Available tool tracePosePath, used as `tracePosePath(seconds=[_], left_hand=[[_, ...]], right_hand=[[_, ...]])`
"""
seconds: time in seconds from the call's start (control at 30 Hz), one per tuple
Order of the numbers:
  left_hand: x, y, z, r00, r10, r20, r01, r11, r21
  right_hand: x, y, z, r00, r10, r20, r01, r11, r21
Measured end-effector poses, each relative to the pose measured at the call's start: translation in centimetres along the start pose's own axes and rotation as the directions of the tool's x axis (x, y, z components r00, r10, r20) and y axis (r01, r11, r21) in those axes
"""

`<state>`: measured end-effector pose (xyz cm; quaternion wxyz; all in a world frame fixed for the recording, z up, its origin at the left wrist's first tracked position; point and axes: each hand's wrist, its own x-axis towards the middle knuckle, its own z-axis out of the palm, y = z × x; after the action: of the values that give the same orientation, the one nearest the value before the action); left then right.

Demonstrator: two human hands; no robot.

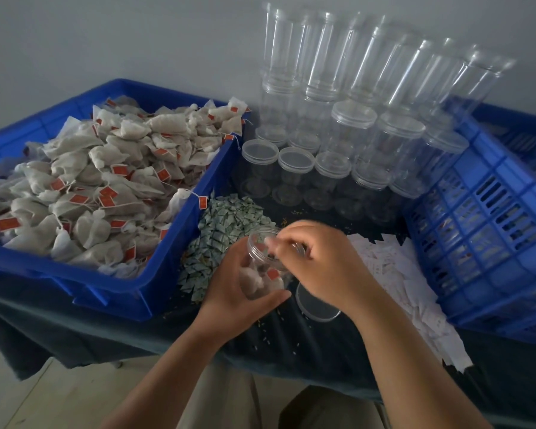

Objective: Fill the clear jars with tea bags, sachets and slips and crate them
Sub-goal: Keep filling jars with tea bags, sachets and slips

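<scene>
L hand point(232, 294) fingers wrapped round tilted jar point(262, 253), ctr near, over counter point(260, 351); tea bags point(254, 283) inside. R hand point(322, 261) fingers bunched at jar mouth, blurred, can't tell what they pinch. Flat lid point(317, 309) just right of jar. Piled sachets point(226, 218) left, slips point(399, 274) right.

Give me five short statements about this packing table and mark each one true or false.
1. The left hand holds a clear jar. True.
2. That jar is empty. False: tea bags lie inside it.
3. A loose lid lies on the table by the jar. True.
4. The tags on the tea bags are green. False: the tags in the blue bin are red.
5. The right hand lies flat on the table. False: the right hand is at the jar's mouth.
</scene>
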<state>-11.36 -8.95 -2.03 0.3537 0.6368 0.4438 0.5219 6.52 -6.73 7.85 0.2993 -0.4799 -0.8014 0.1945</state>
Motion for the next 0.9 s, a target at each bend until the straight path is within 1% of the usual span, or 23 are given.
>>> tracePosePath(seconds=[0.03,0.07,0.1,0.13,0.17,0.2,0.23,0.3,0.37,0.4,0.43,0.47,0.5,0.53,0.57,0.6,0.63,0.67,0.7,0.77,0.8,0.87,0.9], left_hand=[[0.1,-0.1,0.0,1.0,0.008,0.0,-0.008,1.0,0.003],[0.0,-0.2,0.0,1.0,0.006,0.004,-0.006,1.0,-0.002],[0.0,-0.4,0.0,1.0,-0.008,0.01,0.008,1.0,-0.01],[-0.1,-0.6,0.0,0.999,-0.031,0.016,0.032,0.999,-0.019],[-0.1,-0.7,0.0,0.998,-0.056,0.02,0.057,0.998,-0.027],[-0.2,-0.8,0.0,0.997,-0.074,0.023,0.074,0.997,-0.032],[-0.2,-0.9,0.1,0.996,-0.08,0.026,0.08,0.996,-0.034],[0.0,-0.8,0.1,0.996,-0.086,0.036,0.087,0.995,-0.039],[0.1,-0.5,0.0,0.995,-0.089,0.037,0.09,0.995,-0.036],[0.1,-0.4,0.0,0.995,-0.089,0.035,0.09,0.995,-0.031],[0.1,-0.4,0.0,0.995,-0.091,0.033,0.091,0.995,-0.026],[0.0,-0.3,0.0,0.995,-0.094,0.033,0.095,0.995,-0.026],[0.0,-0.3,0.0,0.995,-0.096,0.034,0.097,0.995,-0.029],[0.0,-0.3,-0.1,0.995,-0.097,0.036,0.098,0.995,-0.032],[0.1,-0.3,-0.1,0.994,-0.098,0.038,0.099,0.995,-0.033],[0.1,-0.4,-0.2,0.994,-0.101,0.039,0.102,0.994,-0.031],[0.1,-0.5,-0.2,0.994,-0.103,0.04,0.104,0.994,-0.024],[0.1,-0.5,-0.3,0.994,-0.103,0.036,0.104,0.995,-0.012],[0.2,-0.7,-0.3,0.995,-0.1,0.028,0.1,0.995,0.004],[0.1,-0.9,-0.3,0.996,-0.085,0.012,0.085,0.996,0.03],[0.0,-0.9,-0.3,0.997,-0.075,0.007,0.074,0.997,0.036],[-0.1,-0.9,-0.1,0.999,-0.055,0.004,0.054,0.998,0.026],[-0.2,-1.0,0.0,0.999,-0.042,0.006,0.042,0.999,0.01]], right_hand=[[0.3,0.8,0.1,0.994,0.044,-0.101,-0.039,0.998,0.043],[0.7,1.9,0.1,0.971,0.122,-0.206,-0.107,0.991,0.083],[1.3,3.3,0.0,0.938,0.211,-0.276,-0.193,0.977,0.094],[1.9,4.9,0.0,0.91,0.297,-0.288,-0.292,0.954,0.063],[2.3,6.7,0.1,0.898,0.359,-0.255,-0.376,0.927,-0.017],[2.7,8.4,0.5,0.896,0.394,-0.203,-0.422,0.899,-0.12],[3.1,10.0,1.1,0.906,0.397,-0.147,-0.421,0.881,-0.214],[3.5,12.0,2.4,0.937,0.342,-0.067,-0.339,0.851,-0.401],[3.9,12.9,3.5,0.969,0.239,-0.066,-0.234,0.793,-0.562],[4.0,13.2,3.7,0.975,0.195,-0.104,-0.219,0.784,-0.581],[4.0,13.2,3.8,0.974,0.168,-0.152,-0.225,0.799,-0.558],[4.0,13.2,3.6,0.965,0.161,-0.206,-0.244,0.839,-0.487],[3.9,13.1,3.2,0.948,0.194,-0.254,-0.276,0.897,-0.345],[3.8,12.7,2.6,0.924,0.258,-0.282,-0.308,0.939,-0.15],[3.7,11.9,1.9,0.903,0.325,-0.282,-0.324,0.945,0.051],[3.4,10.8,1.1,0.892,0.369,-0.263,-0.313,0.921,0.231],[3.2,9.6,0.2,0.893,0.381,-0.24,-0.277,0.886,0.373],[2.9,8.2,-0.7,0.906,0.363,-0.217,-0.228,0.852,0.472],[2.6,6.9,-1.5,0.929,0.318,-0.19,-0.18,0.835,0.52],[1.8,4.6,-2.6,0.975,0.196,-0.107,-0.115,0.851,0.512],[1.5,3.5,-2.9,0.989,0.142,-0.033,-0.113,0.889,0.444],[1.0,1.9,-2.7,0.987,0.064,0.144,-0.09,0.98,0.177],[0.8,1.5,-2.5,0.978,0.046,0.206,-0.056,0.998,0.043]])
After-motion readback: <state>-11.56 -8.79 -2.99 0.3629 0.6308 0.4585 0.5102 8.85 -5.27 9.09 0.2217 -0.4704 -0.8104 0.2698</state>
